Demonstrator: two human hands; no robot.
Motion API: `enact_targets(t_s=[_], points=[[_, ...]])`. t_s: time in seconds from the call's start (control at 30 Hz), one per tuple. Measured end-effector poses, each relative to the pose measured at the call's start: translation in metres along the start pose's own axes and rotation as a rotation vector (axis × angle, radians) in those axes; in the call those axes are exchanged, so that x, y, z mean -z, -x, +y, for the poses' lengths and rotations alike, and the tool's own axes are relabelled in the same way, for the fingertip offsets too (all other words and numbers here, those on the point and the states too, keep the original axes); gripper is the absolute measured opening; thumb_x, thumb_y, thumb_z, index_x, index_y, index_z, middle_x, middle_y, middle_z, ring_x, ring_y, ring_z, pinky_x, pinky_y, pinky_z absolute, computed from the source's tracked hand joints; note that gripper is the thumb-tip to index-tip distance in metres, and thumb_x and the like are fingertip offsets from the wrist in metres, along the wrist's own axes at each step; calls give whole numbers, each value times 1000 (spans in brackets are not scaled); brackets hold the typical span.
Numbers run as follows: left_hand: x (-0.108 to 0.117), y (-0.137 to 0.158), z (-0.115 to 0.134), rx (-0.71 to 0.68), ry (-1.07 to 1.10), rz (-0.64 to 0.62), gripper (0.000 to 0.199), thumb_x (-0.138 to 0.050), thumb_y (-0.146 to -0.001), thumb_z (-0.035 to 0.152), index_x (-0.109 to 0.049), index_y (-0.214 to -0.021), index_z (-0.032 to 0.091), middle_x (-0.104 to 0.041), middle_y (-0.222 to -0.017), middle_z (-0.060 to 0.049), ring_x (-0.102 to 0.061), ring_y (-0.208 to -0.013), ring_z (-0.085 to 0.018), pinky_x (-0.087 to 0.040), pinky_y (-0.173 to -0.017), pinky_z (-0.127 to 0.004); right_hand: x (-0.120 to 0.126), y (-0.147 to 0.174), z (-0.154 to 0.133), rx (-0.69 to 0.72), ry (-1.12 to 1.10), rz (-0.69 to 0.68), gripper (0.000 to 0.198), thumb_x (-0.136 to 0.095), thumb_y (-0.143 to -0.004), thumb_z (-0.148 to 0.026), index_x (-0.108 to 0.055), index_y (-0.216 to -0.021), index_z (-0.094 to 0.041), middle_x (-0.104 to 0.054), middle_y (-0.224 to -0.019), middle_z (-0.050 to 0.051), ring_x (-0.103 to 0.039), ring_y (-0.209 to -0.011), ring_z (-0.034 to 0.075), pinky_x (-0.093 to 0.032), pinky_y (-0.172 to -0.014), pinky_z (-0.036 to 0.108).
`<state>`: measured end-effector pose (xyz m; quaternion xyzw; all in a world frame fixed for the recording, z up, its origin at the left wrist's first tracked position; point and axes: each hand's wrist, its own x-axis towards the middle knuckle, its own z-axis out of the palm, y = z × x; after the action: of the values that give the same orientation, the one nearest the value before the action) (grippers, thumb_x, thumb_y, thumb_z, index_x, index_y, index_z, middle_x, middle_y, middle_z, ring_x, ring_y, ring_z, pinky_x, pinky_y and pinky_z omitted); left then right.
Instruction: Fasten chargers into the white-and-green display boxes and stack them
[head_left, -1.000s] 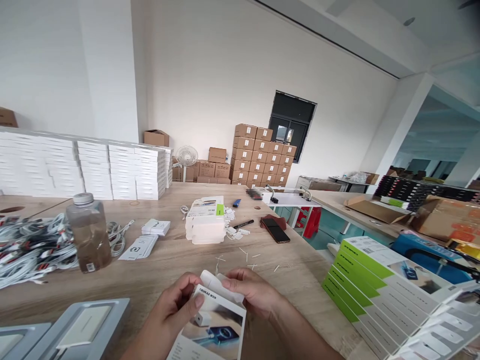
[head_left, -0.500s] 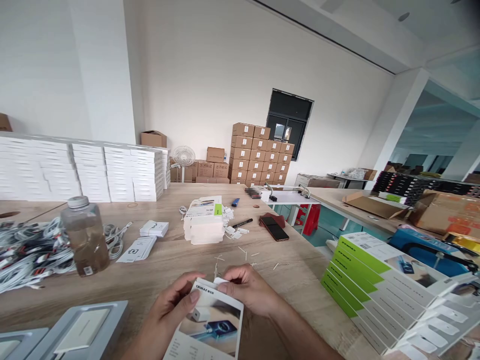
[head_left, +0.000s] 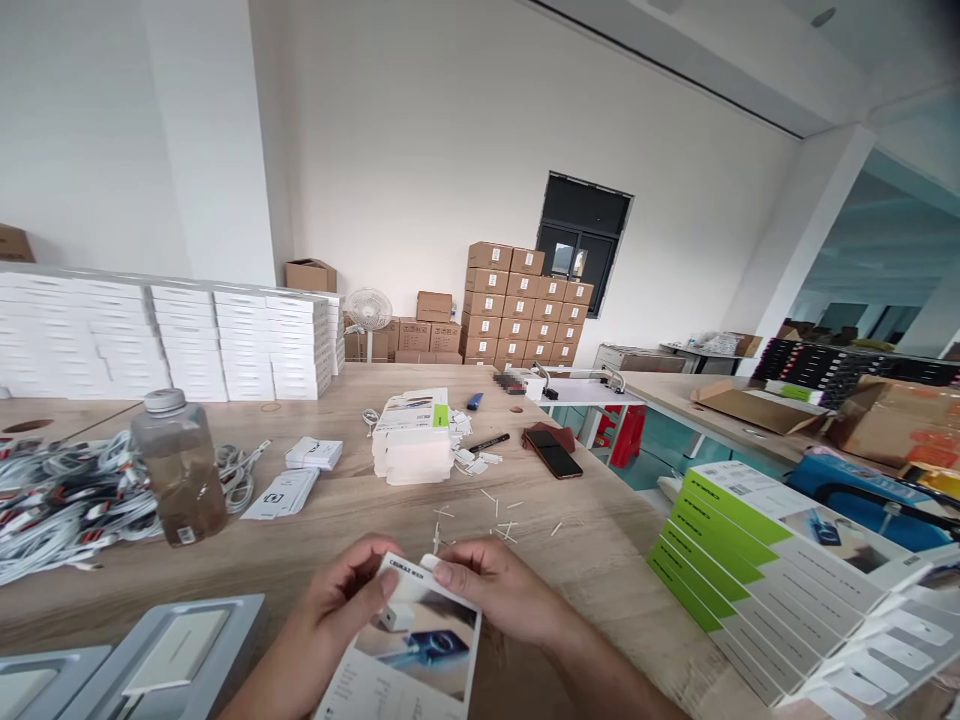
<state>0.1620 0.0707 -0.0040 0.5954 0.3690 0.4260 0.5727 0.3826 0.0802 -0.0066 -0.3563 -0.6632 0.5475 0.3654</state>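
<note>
A white printed box (head_left: 409,655) with a picture of a phone and charger is tilted towards me at the bottom centre. My left hand (head_left: 349,590) is closed on its upper left edge, thumb on the printed face. At the upper right corner, my right hand (head_left: 499,585) is closed, its thumb pressing a small white tab (head_left: 430,562) against the box's top edge. The fingers behind the box are hidden. Just beyond the hands, several thin pale strips (head_left: 506,525) lie scattered on the wooden table (head_left: 300,555).
Left are a bottle (head_left: 178,470), bundled white cables (head_left: 75,500), leaflets (head_left: 281,492) and grey trays (head_left: 184,650) with flat white devices. Ahead are flattened white boxes (head_left: 412,450), a marker (head_left: 490,442) and a phone (head_left: 555,455). Green-and-white boxes (head_left: 750,590) are stacked at right.
Both hands stay on the box, which has tilted slightly. The small white tab sticks up differently under my right thumb. One more pale strip seems to lie on the table. The view has shifted slightly.
</note>
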Motion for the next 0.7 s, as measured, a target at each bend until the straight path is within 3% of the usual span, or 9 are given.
enact_targets(t_s=[0.1, 0.23, 0.43, 0.57, 0.7], points=[[-1, 5, 4, -34, -138, -82, 25, -59, -89, 43, -61, -105, 24, -57, -79, 2, -53, -74, -14, -45, -66, -22, 1, -2, 6, -85, -63, 52, 42, -71, -77, -53, -71, -82, -12, -60, -67, -1, -48, -59, 9, -32, -56, 21], [-1, 10, 4, -78, -183, -111, 28, -57, -90, 43, -59, -111, 24, -57, -82, 1, -51, -75, -14, -45, -65, -22, -3, -3, 11, -251, -319, 117, 41, -81, -66, -50, -67, -78, -13, -59, -63, -4, -49, -55, 8, -35, -55, 21], [-4, 10, -4, -91, -162, -112, 23, -58, -90, 42, -60, -104, 24, -56, -80, 2, -51, -73, -13, -44, -64, -22, -7, -7, 20, -358, -493, 48, 43, -89, -53, -43, -63, -70, -13, -57, -55, -5, -49, -49, 7, -35, -54, 22], [-9, 3, -3, -35, -24, -59, 23, -61, -87, 45, -59, -96, 23, -56, -78, 3, -53, -71, -13, -44, -64, -22, -4, -9, 21, -330, -535, 60, 42, -85, -60, -47, -66, -73, -12, -61, -59, -2, -53, -53, 10, -40, -58, 23], [-8, -6, -6, 104, 123, 89, 30, -60, -85, 51, -55, -99, 25, -60, -73, 4, -56, -64, -14, -43, -58, -23, 13, -13, 21, -233, -477, 121, 51, -65, -77, -62, -70, -95, -14, -69, -80, 6, -64, -71, 17, -48, -69, 30]])
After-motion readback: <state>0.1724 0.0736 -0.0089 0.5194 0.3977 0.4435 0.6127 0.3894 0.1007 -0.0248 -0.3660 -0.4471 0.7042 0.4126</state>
